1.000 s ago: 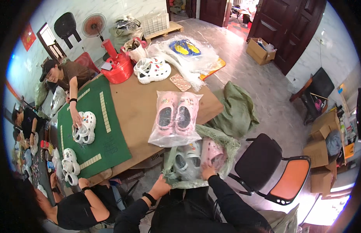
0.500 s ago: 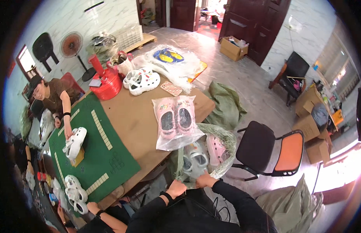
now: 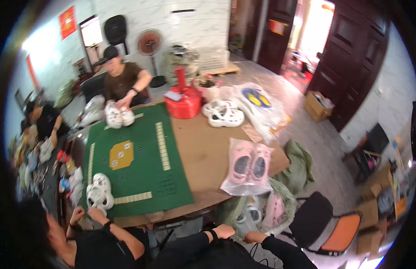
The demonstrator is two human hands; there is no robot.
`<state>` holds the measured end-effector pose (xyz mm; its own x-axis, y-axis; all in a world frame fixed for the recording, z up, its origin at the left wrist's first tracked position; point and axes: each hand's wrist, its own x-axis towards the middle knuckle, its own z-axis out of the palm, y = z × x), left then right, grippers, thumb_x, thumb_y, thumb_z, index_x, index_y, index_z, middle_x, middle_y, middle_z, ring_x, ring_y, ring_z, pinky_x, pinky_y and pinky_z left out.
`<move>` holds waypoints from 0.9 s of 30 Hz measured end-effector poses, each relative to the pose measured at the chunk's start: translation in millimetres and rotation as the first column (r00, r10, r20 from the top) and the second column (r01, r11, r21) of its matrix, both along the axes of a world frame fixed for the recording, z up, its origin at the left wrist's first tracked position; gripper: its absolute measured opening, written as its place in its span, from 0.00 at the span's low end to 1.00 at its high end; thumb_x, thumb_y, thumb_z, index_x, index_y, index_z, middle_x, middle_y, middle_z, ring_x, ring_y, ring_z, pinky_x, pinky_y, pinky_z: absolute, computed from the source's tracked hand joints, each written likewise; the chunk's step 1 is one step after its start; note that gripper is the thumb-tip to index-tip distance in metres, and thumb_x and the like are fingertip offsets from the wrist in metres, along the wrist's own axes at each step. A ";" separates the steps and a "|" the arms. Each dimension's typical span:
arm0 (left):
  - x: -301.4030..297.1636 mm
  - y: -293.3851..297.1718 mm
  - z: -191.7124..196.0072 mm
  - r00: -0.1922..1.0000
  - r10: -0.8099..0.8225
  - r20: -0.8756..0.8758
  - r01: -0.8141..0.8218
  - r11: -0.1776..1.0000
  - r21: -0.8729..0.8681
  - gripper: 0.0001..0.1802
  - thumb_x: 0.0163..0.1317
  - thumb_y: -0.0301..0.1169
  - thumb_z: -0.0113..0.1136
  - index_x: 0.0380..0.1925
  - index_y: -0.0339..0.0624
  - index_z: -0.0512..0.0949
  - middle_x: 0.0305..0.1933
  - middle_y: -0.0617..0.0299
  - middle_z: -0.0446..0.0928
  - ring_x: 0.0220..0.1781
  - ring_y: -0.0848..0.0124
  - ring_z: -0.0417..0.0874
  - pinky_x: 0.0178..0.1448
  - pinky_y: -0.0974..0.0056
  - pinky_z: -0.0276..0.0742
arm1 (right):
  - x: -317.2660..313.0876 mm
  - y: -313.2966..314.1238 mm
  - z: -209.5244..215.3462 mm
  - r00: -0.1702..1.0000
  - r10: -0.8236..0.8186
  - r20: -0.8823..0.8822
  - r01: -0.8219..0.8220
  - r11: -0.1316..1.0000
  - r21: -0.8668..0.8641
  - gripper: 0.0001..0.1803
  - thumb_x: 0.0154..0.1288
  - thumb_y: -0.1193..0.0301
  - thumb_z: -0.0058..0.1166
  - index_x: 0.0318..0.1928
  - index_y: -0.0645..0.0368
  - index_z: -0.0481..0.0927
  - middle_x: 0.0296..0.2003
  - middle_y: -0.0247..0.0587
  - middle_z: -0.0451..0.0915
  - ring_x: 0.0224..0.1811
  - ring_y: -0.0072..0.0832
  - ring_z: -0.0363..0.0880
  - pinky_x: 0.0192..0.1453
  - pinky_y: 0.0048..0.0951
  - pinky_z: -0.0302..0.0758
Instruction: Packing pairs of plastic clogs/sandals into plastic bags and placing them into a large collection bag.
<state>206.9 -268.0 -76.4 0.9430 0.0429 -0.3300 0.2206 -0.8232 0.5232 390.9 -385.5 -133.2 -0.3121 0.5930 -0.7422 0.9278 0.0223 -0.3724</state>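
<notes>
The green woven sack (image 3: 288, 210) is located directly in front of the person, below the near right corner of the table (image 3: 203, 154), with its mouth facing upward. The left hand (image 3: 224, 231) is closed on the near rim of the sack at the left; the right hand (image 3: 255, 237) grasps the same rim just to the right, the two hands set slightly apart. Individual fingers are blurred. The sack contains bagged white clogs (image 3: 253, 210) at the left and bagged pink clogs (image 3: 275, 207) at the right. A clear bag holding a pink pair (image 3: 249, 166) lies on the table corner above the mouth. Beyond it are a pink phone case (image 3: 251, 133), white clogs with charms (image 3: 223, 113) and a red container (image 3: 183, 105). A green mat (image 3: 147, 186) covers the left part of the table; a white pair (image 3: 100, 193) rests at its near left corner. At the far edge, a co-worker in brown (image 3: 127, 80) holds another white pair (image 3: 119, 115). A black and orange chair (image 3: 340, 231) stands right of the sack.
</notes>
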 end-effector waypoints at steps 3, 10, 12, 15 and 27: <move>-7.6 16.3 -4.7 1.000 -0.020 -0.002 0.020 1.000 0.013 0.08 0.44 0.28 0.51 0.24 0.37 0.76 0.30 0.49 0.76 0.34 0.52 0.77 0.34 0.54 0.72 | 15.4 24.2 -24.3 0.963 0.174 -0.208 -0.170 0.985 0.037 0.11 0.47 0.65 0.47 0.26 0.60 0.76 0.22 0.50 0.74 0.27 0.47 0.72 0.29 0.42 0.66; -32.5 34.8 -9.6 0.978 0.188 -0.087 -0.195 0.978 -0.077 0.14 0.47 0.34 0.50 0.34 0.44 0.76 0.35 0.52 0.76 0.40 0.54 0.75 0.43 0.55 0.70 | 14.7 90.9 -11.6 0.807 0.365 -0.465 -0.401 0.916 0.022 0.14 0.36 0.66 0.47 0.17 0.67 0.68 0.13 0.53 0.61 0.16 0.46 0.62 0.23 0.44 0.54; -25.6 42.6 -8.6 0.976 0.196 -0.099 -0.208 0.969 -0.135 0.14 0.48 0.35 0.51 0.36 0.44 0.75 0.35 0.52 0.76 0.40 0.54 0.75 0.43 0.55 0.70 | 21.5 87.9 -33.7 0.883 0.213 -0.418 -0.235 0.972 0.001 0.15 0.37 0.66 0.48 0.16 0.68 0.66 0.12 0.50 0.59 0.14 0.42 0.58 0.23 0.44 0.52; -11.8 51.7 -6.6 0.965 0.198 -0.172 -0.236 0.941 -0.242 0.15 0.49 0.37 0.51 0.37 0.43 0.75 0.35 0.52 0.76 0.40 0.54 0.75 0.43 0.56 0.69 | 40.3 93.2 -39.4 0.778 0.281 -0.561 -0.328 0.945 0.019 0.15 0.38 0.66 0.50 0.18 0.68 0.67 0.12 0.48 0.63 0.15 0.41 0.61 0.23 0.42 0.56; 22.0 53.2 -4.5 0.964 0.077 -0.255 -0.140 0.962 -0.236 0.17 0.54 0.39 0.45 0.35 0.38 0.73 0.34 0.47 0.75 0.39 0.51 0.74 0.40 0.54 0.69 | 39.4 212.0 93.9 0.532 -0.587 -0.611 0.822 0.185 0.538 0.17 0.52 0.57 0.48 0.31 0.59 0.76 0.24 0.49 0.76 0.30 0.44 0.75 0.34 0.39 0.70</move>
<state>229.0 -214.8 -80.9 0.8281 0.0273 -0.5599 0.4462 -0.6368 0.6288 430.3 -173.5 -39.2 0.4721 0.8780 0.0789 0.5871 -0.2464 -0.7711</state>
